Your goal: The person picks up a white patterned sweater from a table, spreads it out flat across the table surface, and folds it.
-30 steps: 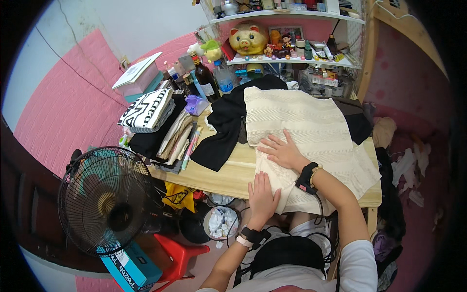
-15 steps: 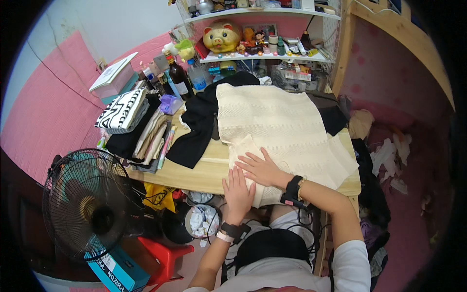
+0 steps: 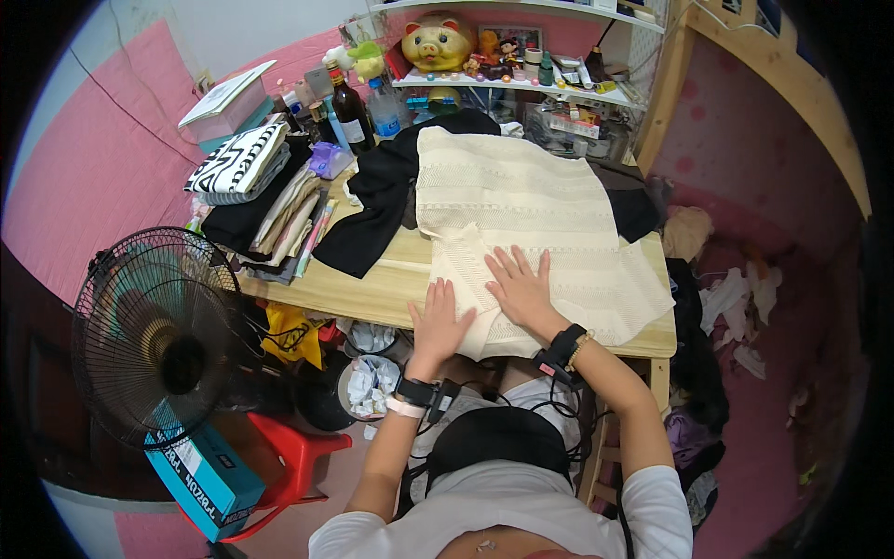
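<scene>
The cream garment (image 3: 531,224) is a knitted cloth with a ribbed, open-textured weave, matt and slightly rough-looking. Beside it the black garment (image 3: 382,210) is a smooth, matt cloth. The surface (image 3: 372,284) is pale bare wood with a smooth, dull finish. The stack of folded clothes (image 3: 256,191) is soft cloth, its top piece printed in black and white. The dark bottle (image 3: 351,112) looks like glossy glass. The fan (image 3: 158,335) has a black wire grille, thin and faintly shiny. The stool (image 3: 289,456) is glossy red plastic.

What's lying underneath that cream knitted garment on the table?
Under the cream knitted garment lie the wooden table and part of a black garment showing at its edges. Anything else beneath is covered.
</scene>
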A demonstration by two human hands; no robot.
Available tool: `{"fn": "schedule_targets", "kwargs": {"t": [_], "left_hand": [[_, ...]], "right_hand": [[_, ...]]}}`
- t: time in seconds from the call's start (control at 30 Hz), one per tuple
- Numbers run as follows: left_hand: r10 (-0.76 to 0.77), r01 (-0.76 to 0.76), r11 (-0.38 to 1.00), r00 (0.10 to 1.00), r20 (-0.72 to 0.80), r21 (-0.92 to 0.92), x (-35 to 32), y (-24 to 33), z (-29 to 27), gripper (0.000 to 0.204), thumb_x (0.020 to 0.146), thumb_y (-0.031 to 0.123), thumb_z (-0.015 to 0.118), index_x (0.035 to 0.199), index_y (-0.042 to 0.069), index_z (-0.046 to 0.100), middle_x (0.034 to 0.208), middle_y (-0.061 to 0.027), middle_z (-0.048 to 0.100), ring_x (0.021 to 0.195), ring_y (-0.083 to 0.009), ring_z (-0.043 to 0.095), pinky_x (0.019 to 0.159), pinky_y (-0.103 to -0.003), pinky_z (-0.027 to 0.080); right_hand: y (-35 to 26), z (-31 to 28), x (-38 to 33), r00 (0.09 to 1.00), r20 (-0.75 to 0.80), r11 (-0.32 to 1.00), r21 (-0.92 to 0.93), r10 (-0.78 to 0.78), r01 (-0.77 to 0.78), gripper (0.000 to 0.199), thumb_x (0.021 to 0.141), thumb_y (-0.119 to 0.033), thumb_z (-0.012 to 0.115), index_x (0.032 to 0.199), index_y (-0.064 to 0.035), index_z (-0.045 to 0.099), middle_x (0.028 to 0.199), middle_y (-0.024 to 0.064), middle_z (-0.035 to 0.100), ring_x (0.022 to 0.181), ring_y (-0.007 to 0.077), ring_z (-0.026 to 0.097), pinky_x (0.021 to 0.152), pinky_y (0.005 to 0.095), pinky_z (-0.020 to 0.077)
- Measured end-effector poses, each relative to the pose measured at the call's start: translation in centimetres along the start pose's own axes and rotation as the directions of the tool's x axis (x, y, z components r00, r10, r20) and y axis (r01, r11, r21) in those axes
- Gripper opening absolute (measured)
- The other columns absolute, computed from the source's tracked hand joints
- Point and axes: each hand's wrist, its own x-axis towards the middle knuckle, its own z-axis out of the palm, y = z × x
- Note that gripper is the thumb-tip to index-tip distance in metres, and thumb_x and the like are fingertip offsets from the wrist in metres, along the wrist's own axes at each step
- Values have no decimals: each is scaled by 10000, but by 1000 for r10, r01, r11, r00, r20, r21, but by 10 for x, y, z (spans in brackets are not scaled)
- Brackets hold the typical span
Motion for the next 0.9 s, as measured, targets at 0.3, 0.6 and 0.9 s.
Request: {"fn": "schedule_targets", "kwargs": {"t": [0.3,0.6,0.9], "left_hand": [[127,-119,988,989,-79,99,17,5,9,528,964,339,337,1416,67,322,1468,-133,316,1366,-297,263,1098,-541,131],[155,-121,972,974,-163,201,13,5,14,588,931,398,400,1411,64,331,1457,-111,342,1360,-269,277,1090,-539,156],[200,-161,960,966,-162,228,16,21,1,575,916,310,411,1414,39,315,1463,-160,314,1362,-305,271,1101,-540,120]], "right_hand": [[-31,0,-23,982,28,967,183,-185,177,523,928,-342,424,1388,-101,360,1453,78,335,1355,256,278,1072,578,152],[-15,-12,-37,996,-7,985,151,-90,90,540,919,-366,447,1384,-102,373,1431,49,377,1335,244,320,1081,526,181],[-29,-20,-25,994,-66,959,264,-89,103,571,940,-369,406,1381,-12,343,1422,143,369,1342,279,300,1099,457,184]]}}
